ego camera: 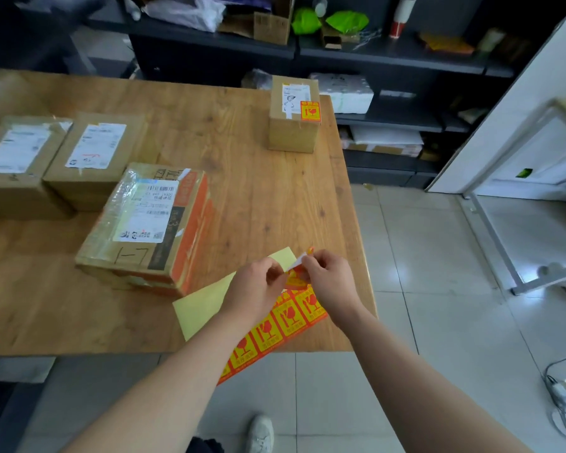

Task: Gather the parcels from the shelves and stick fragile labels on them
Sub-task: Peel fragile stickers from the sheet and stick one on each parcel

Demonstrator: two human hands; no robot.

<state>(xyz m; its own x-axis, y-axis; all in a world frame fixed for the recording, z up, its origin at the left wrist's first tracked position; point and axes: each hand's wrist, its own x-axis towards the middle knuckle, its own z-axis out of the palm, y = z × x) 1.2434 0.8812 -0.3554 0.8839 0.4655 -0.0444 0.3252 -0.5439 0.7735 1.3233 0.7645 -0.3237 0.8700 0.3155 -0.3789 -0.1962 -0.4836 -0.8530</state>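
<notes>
Wooden table (242, 142): left hand (255, 284), right hand (328, 280) pinch orange broken-glass label (295, 278).

Both hands' fingers (311, 262) cover most of the peeled fragile label (299, 259); the left forearm (183, 371) hides part of the sticker sheet (285, 322). The far-left parcel (13, 165) is cut off.

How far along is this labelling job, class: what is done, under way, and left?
Done: parcels sit on the table, and the small box carries a fragile label. In hand: the left hand holds the label sheet while the right hand peels off a sticker. Left: the orange-striped box, the far-left box and the box beside it show no fragile label.
</notes>
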